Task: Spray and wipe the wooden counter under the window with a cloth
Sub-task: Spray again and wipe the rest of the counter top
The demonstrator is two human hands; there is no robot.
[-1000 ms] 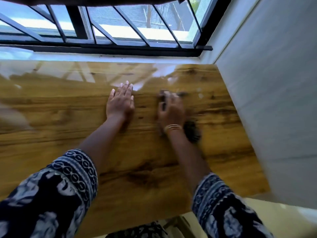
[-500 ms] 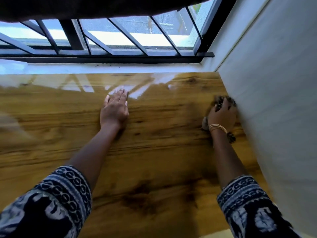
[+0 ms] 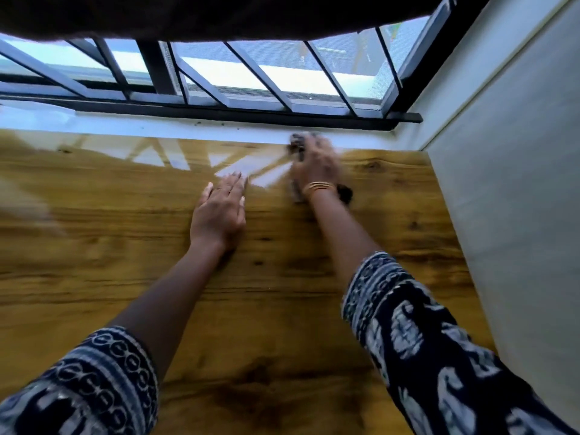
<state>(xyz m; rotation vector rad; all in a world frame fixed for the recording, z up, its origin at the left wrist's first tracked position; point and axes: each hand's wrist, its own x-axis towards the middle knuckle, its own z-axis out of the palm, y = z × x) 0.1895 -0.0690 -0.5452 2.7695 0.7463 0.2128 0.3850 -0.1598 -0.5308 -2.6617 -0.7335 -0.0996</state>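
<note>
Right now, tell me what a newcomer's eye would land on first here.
First, the glossy yellow-brown wooden counter filling the view, with bright window reflections along its far edge. Next, the right hand, blurred, pressing a dark crumpled cloth at the far edge by the white sill, while the left hand lies flat and open mid-counter. Above, the black-framed barred window runs across the top.

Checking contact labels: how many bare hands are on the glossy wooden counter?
2. The left hand lies flat, palm down, mid-counter. The right hand presses a dark cloth at the far edge of the wooden counter, by the sill.
</note>
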